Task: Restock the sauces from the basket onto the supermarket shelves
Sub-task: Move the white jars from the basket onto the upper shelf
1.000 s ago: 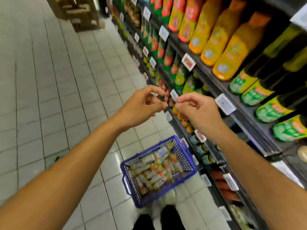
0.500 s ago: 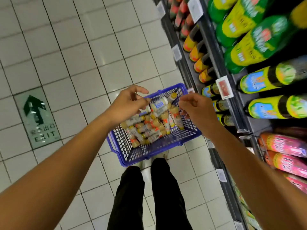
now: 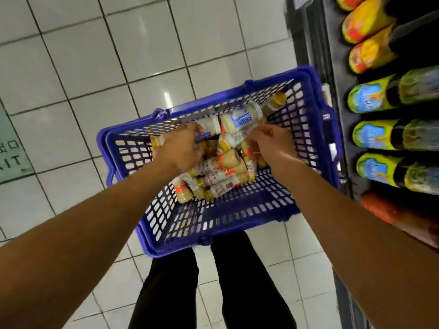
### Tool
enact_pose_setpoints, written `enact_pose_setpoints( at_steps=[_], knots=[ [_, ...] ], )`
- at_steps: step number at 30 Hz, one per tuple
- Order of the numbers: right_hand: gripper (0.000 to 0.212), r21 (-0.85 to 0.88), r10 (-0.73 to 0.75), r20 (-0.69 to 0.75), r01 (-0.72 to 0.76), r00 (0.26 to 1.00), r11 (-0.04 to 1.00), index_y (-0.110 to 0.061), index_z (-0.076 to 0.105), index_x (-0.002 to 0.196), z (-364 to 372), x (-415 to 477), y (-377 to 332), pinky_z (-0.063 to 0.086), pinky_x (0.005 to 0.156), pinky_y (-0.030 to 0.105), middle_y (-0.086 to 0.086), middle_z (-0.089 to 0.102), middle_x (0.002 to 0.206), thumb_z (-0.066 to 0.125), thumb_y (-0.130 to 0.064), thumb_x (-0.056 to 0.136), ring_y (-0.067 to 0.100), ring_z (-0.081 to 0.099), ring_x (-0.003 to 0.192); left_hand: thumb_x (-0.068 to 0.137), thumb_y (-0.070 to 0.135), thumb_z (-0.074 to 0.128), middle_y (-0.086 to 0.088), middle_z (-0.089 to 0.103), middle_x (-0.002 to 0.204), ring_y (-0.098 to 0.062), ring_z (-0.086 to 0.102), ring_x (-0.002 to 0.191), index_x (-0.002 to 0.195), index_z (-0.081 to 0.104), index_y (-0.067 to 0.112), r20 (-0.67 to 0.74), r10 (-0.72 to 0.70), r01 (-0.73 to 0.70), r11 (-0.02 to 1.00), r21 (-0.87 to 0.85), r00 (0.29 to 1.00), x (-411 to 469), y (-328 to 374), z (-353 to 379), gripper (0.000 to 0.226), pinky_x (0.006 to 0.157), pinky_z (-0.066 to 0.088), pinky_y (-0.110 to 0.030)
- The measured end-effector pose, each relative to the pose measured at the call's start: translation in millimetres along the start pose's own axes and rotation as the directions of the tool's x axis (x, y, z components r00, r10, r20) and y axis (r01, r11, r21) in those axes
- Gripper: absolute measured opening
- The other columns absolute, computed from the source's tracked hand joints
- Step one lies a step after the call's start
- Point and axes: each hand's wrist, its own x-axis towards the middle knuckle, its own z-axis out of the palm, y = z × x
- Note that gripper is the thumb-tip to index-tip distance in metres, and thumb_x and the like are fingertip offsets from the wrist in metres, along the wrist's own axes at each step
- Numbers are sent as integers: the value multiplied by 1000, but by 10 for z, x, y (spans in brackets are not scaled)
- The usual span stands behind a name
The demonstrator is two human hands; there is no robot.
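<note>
A blue plastic basket (image 3: 237,217) stands on the tiled floor in front of my feet, beside the shelves. Several small sauce bottles (image 3: 221,172) with pale contents and white or orange labels lie heaped in it. Both my hands are down inside the basket on the heap. My left hand (image 3: 183,148) lies over the bottles on the left, with its fingertips by a white bottle (image 3: 210,128); its fingers are hidden under the hand. My right hand (image 3: 268,146) has its fingers curled around a bottle at the heap's right side. The picture is blurred.
The supermarket shelves (image 3: 337,129) run along the right, close against the basket. They hold large bottles lying on their sides with green and blue labels (image 3: 375,136), and orange ones (image 3: 365,20) above. A green exit sign (image 3: 9,153) is stuck to the floor at left.
My head has tilted further down and closer. Both hands dropped from above the basket into the heap of bottles. A second ago they were up at shelf height touching each other.
</note>
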Motion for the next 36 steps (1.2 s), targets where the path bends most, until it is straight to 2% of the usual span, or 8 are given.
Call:
enact_pose_setpoints(
  at_steps=[4,7,10,19,25,29,32,36],
  knots=[
    [19,104,122,-44,-117,992,988,-10,68,92,260,444,56,55,59,33,15,66,94,70,-28,88,24,64,70,85,18,69,-19,44,140,-39,45,127,141,45,12,-49,96,-83,973,214,994,396,-110,335,62,104,42,-48],
    [60,279,252,-10,-240,968,930,0,48,137,409,709,-5,56,50,25,15,66,97,70,-31,90,21,64,69,89,22,65,-20,45,140,-39,45,128,143,38,11,-95,104,-71,951,302,990,575,-161,544,62,105,41,-49],
    [85,363,351,15,-332,936,871,-7,30,152,511,912,-40,60,85,45,18,63,127,73,-39,86,33,65,108,90,22,63,-20,43,140,-37,44,128,144,32,9,-129,99,-42,922,385,987,680,-216,705,64,109,37,-47],
    [37,315,370,-97,-324,924,892,-15,49,93,629,1106,-44,61,80,45,6,60,98,75,-41,85,25,64,88,77,21,78,-18,41,135,-34,43,128,140,34,7,-108,120,-13,725,688,987,817,-296,871,78,111,37,-46],
    [51,390,205,-16,-183,979,902,-22,55,130,518,998,168,63,70,42,6,67,117,74,-34,85,26,69,98,84,35,73,-17,45,144,-34,42,135,143,26,8,-35,169,-95,701,707,985,847,-378,897,80,113,33,-47],
    [45,383,134,27,-134,991,914,-20,61,125,402,824,329,62,64,33,5,72,112,74,-33,84,21,73,94,82,40,74,-16,54,134,-34,51,125,134,38,9,-116,131,-52,852,521,985,763,-432,770,71,108,38,-48],
    [41,349,112,88,-136,990,927,-20,62,122,320,638,431,61,65,32,5,71,113,73,-35,85,21,72,97,80,36,78,-14,59,122,-31,58,111,128,42,9,-155,14,0,996,90,988,586,-440,632,66,92,48,-42],
    [36,353,6,139,-55,990,934,-26,64,119,188,295,455,58,66,29,0,72,112,72,-34,85,21,71,99,81,43,77,13,59,92,1,61,71,120,42,18,-57,-85,63,949,-308,995,238,-330,416,58,54,40,-11]
  ],
)
